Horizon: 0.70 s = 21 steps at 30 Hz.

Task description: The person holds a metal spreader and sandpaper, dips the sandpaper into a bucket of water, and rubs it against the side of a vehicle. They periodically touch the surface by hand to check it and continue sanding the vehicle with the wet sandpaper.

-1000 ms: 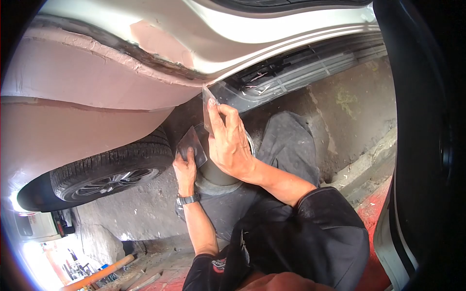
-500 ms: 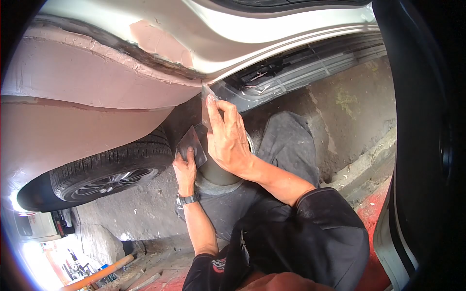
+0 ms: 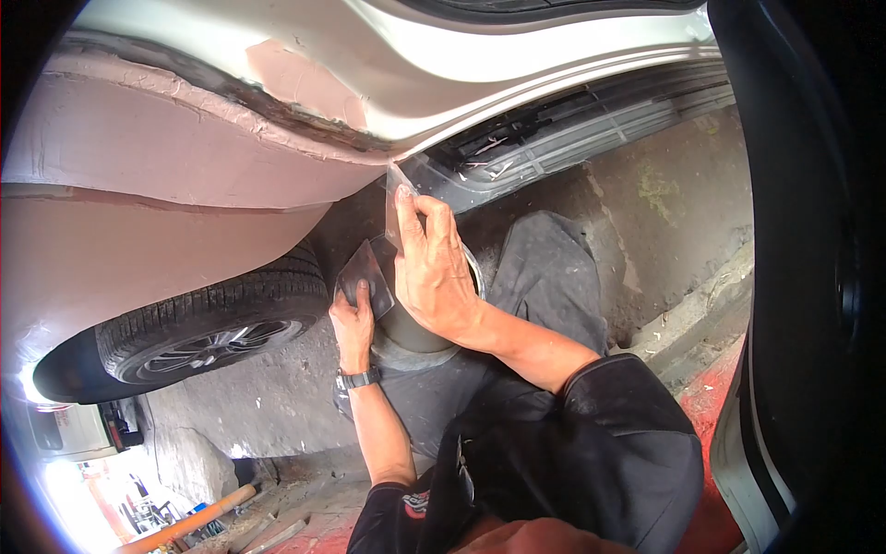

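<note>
Head cam, and barely anything's changed from half a second ago: the right hand [image 3: 436,268] has nudged its clear plate [image 3: 392,214] slightly, pinched in the fingers, tip by the lower corner of the pink panel [image 3: 185,138]. Can't tell if they touch. Left hand [image 3: 352,323] hasn't budged, thumb over a second plate [image 3: 371,266] near the tyre [image 3: 212,303]. So, looks like only a small adjustment.

Smooth, translucent plastic spreaders [image 3: 372,266]
</note>
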Motion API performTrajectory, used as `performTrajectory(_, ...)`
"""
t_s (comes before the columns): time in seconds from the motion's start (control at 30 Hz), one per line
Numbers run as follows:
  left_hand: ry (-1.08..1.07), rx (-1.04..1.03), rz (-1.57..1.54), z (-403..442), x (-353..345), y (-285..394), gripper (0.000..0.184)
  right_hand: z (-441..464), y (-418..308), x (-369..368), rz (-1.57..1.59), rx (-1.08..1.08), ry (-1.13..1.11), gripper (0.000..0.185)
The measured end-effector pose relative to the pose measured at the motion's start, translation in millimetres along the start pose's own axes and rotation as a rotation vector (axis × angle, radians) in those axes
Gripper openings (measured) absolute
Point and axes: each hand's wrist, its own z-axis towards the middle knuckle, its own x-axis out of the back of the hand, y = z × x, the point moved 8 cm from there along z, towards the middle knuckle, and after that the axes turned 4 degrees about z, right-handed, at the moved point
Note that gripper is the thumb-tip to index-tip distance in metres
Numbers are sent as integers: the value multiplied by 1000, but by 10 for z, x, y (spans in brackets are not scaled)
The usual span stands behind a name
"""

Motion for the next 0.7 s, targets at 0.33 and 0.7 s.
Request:
performTrajectory(0.33, 47, -75, 2, 15, -23, -64, 42, 11, -7, 4, -18, -5, -31, 86)
performTrajectory(0.7, 35, -37, 17, 2, 0, 3, 47, 32, -19, 32, -29, -9, -74, 81)
